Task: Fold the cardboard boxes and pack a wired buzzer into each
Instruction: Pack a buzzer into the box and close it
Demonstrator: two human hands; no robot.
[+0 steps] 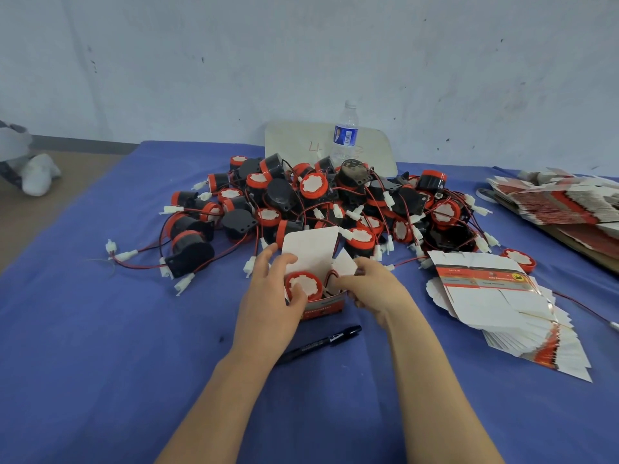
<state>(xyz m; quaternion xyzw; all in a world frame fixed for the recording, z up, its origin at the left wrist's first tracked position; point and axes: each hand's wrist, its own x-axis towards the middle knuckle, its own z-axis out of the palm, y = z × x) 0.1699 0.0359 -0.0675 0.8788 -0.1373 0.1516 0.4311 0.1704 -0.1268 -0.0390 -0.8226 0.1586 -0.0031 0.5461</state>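
A small red-and-white cardboard box [323, 304] stands on the blue cloth at the centre, its white lid flap raised behind. A red-and-black buzzer [303, 284] sits inside it, white face up. My left hand [271, 296] grips the box's left side, thumb on the buzzer. My right hand [371, 289] holds the box's right side at the small side flap, fingers curled by the red wire. A big pile of wired buzzers [335, 202] lies just behind.
Fanned flat box blanks [495, 296] lie to the right, with a larger stack [562, 202] at the far right edge. A black marker [321, 343] lies under my forearms. A water bottle [345, 135] and a white board stand against the wall.
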